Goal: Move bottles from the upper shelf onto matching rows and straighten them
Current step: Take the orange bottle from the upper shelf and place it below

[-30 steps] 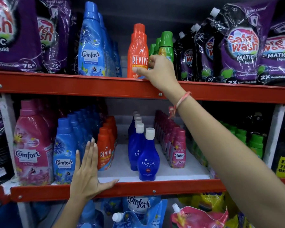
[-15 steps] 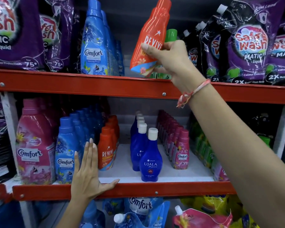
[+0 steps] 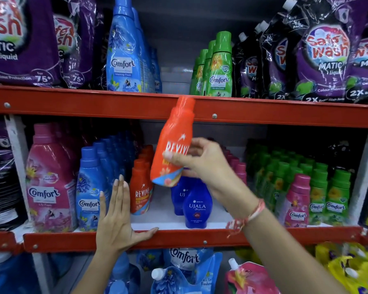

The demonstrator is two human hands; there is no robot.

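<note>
Orange Revive bottle (image 3: 172, 145) tilted, gripped in right hand (image 3: 202, 164), mid-air before lower shelf (image 3: 179, 221), above Revive row (image 3: 141, 183). Left hand (image 3: 117, 221) flat, spread on red rail (image 3: 200, 240). Two Ujala bottles (image 3: 197, 205) visible. Upper shelf (image 3: 94, 102): green row (image 3: 218, 66).

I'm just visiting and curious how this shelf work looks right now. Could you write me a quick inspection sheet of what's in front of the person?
Surface: middle shelf, white board with a red front rail; bare patch behind the front bottles.
Job's things: orange Revive bottle held tilted in front of the middle shelf; Revive row stands left of it.
Clutter: blue Ujala bottles, pink Comfort bottle, green Comfort bottles on the upper shelf.
Grippers: right hand grips the Revive bottle; left hand lies flat and open against the rail.
Cables: nothing seen.
Surroundings: purple Safe Wash pouches above, refill pouches below.
</note>
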